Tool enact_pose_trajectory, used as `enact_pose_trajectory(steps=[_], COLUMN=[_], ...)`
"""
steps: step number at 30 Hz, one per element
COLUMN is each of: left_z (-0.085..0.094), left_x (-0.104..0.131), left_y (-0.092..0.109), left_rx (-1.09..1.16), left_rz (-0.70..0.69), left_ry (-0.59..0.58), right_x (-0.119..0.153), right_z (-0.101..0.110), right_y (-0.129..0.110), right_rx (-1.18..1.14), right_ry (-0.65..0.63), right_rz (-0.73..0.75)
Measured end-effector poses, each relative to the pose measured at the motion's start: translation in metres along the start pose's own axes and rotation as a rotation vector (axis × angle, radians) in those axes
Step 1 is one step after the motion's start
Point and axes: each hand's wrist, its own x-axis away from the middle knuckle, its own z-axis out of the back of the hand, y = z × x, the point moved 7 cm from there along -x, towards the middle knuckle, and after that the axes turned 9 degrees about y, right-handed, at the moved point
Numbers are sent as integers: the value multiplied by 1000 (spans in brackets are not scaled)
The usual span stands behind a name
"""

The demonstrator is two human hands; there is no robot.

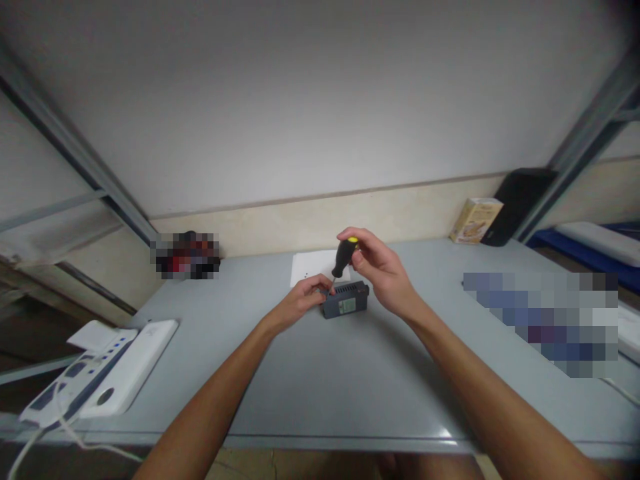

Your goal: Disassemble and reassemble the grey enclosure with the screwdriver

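A dark grey box [346, 301] with vent slots on top and a pale label on its front stands on the table. My left hand [306, 297] grips its left end, fingers bent over the top edge. In my right hand [377, 267] is a screwdriver [344, 259] with a black handle and a yellow cap. It leans, with its shaft pointing down at the top left of the box, close to my left fingertips. Whether the tip sits in a screw is too small to tell. Behind the box lies a white sheet [306, 264] bearing several tiny dark specks.
On the grey table [300, 393], a white power strip [80, 373] with cords lies at the left, beside a white flat device [143, 363]. A yellow carton [475, 220] and a black case [520, 203] stand back right. Blurred-out items occupy the far left and right.
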Motion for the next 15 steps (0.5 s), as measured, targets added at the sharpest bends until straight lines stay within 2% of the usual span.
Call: enact_pose_trajectory(steps=[7, 13, 15], left_z=[0, 2, 2], left_x=[-1, 0, 0], left_y=[-8, -14, -13], left_rx=[9, 76, 83], left_rz=[40, 87, 89], left_ry=[16, 8, 9], right_x=[-1, -3, -4], right_z=[-6, -16, -16], right_y=[-6, -8, -8], right_rx=[-31, -95, -102], right_ry=[105, -28, -35], right_rz=[56, -2, 14])
